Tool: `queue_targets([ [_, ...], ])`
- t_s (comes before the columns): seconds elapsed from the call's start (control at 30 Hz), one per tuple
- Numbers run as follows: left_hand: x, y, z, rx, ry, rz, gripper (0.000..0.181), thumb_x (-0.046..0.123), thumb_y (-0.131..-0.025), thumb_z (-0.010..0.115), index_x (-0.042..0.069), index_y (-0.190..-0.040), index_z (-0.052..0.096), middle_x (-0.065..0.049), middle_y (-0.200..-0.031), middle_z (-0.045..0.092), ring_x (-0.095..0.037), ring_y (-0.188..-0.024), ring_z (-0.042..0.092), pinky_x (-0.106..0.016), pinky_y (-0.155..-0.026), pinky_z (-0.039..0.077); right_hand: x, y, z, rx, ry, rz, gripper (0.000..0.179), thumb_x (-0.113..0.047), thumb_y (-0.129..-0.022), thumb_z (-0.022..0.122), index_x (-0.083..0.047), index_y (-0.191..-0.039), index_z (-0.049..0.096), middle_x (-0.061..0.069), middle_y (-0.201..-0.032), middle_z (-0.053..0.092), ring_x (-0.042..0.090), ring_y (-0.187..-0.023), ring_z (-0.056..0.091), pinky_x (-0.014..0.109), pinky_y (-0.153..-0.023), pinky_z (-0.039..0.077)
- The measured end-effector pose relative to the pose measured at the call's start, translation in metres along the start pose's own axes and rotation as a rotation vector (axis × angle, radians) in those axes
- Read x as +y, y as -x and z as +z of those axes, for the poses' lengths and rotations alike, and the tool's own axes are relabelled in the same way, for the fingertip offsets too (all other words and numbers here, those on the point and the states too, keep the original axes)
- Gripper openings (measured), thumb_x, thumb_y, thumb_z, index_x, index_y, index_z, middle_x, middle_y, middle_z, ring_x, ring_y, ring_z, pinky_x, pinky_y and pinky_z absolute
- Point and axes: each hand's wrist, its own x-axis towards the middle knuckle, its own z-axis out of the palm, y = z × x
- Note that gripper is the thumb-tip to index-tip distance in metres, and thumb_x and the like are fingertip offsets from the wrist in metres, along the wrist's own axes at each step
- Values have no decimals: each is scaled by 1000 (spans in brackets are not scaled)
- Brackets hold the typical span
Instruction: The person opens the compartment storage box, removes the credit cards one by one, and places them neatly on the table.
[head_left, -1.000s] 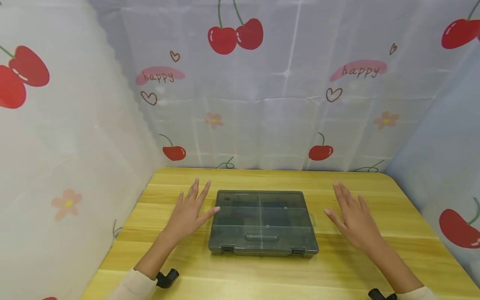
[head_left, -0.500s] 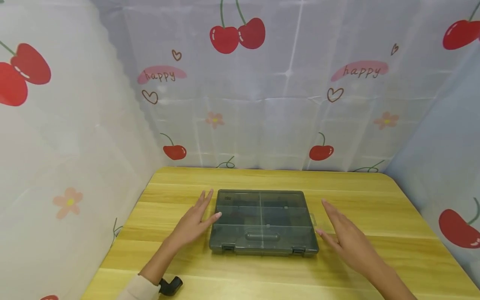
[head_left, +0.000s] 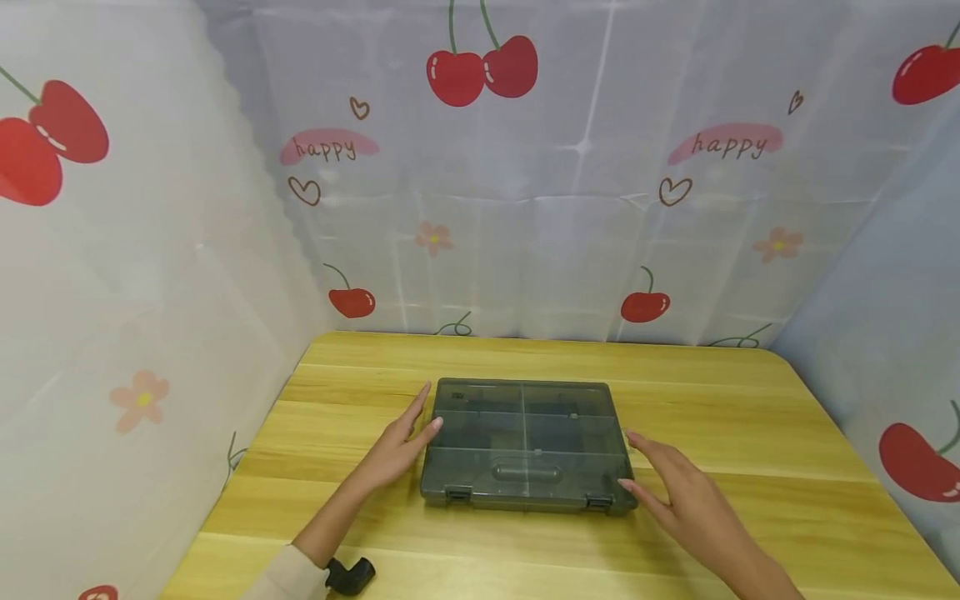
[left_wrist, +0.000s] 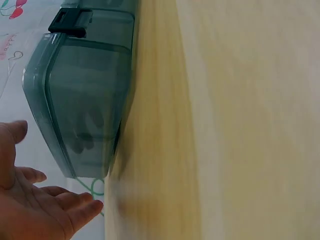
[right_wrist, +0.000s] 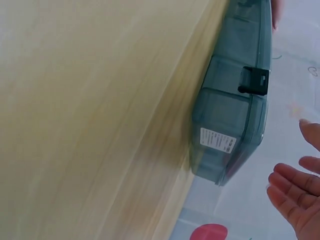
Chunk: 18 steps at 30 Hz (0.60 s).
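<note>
A dark translucent plastic storage box point(head_left: 480, 475) with a divided interior lies flat on the table, its lid down. Two black latches point(head_left: 599, 502) sit along its near side. At the box's left side is my left hand point(head_left: 393, 454), fingers extended; in the left wrist view a gap shows between the fingers and the box wall point(left_wrist: 85, 100). My right hand point(head_left: 693, 508) is at the right side with thumb and fingers spread. The right wrist view shows it apart from the box's end, which bears a white label point(right_wrist: 217, 140). Neither hand grips anything.
The wooden table point(head_left: 555, 554) runs back to a cherry-patterned curtain point(head_left: 525, 267), and similar sheets stand at left and right. A black wrist-camera piece point(head_left: 351, 577) hangs by the left sleeve point(head_left: 288, 575).
Both hands have come lower and closer to the box's sides, the right moving left and down, the left slightly right. The box stays put on the table.
</note>
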Motion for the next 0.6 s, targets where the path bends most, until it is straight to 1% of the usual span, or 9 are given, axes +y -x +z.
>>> queue_targets([
  [0.1, -4, -1, 2, 5, 50, -12, 73, 43, -106, 53, 25, -165, 13, -6, -168, 18, -36, -151, 26, -59, -119, 28, -1, -1, 3, 39, -18, -58, 57, -15, -77, 89, -10, -129, 66, 3, -118, 68, 23, -106, 67, 40, -77, 62],
  [0.13, -5, -1, 3, 6, 69, -15, 73, 42, -106, 53, 24, -165, 14, -6, -168, 18, -36, -150, 26, -59, -119, 28, -1, -2, 5, 49, -27, -76, 53, -13, -75, 90, -10, -123, 69, 1, -115, 68, 21, -103, 67, 37, -76, 62],
  [0.17, -7, -1, 3, 3, 87, -16, 74, 41, -105, 54, 23, -165, 14, -7, -169, 17, -37, -150, 26, -59, -119, 27, -1, -2, 6, 55, -42, -87, 49, -12, -73, 91, -11, -119, 71, -1, -111, 68, 18, -100, 67, 33, -75, 61],
  [0.27, -12, -2, 4, -13, 124, -17, 75, 41, -105, 56, 23, -165, 15, -3, -169, 15, -35, -151, 25, -57, -120, 26, -1, -2, 11, 60, -102, -121, 42, -10, -71, 92, -13, -108, 74, -5, -103, 68, 12, -92, 67, 24, -71, 59],
  [0.33, -15, -3, 5, -23, 136, -12, 75, 39, -104, 57, 23, -165, 16, -1, -169, 14, -33, -151, 25, -55, -121, 25, 0, -2, 14, 60, -140, -147, 39, -8, -69, 92, -14, -103, 74, -7, -100, 67, 10, -86, 66, 20, -68, 56],
  [0.47, -22, -2, 5, -45, 173, 19, 72, 35, -105, 57, 24, -164, 17, 2, -169, 15, -30, -152, 25, -51, -121, 26, 0, -1, 20, 46, -195, -192, 36, -5, -68, 92, -16, -98, 74, -8, -97, 66, 8, -78, 63, 16, -63, 52],
  [0.6, -28, -1, 7, -64, 209, 72, 68, 29, -106, 55, 25, -164, 20, 1, -169, 16, -28, -152, 22, -49, -122, 24, 0, 0, 23, 33, -209, -213, 36, -5, -67, 92, -18, -95, 74, -10, -97, 65, 7, -77, 62, 12, -64, 50],
])
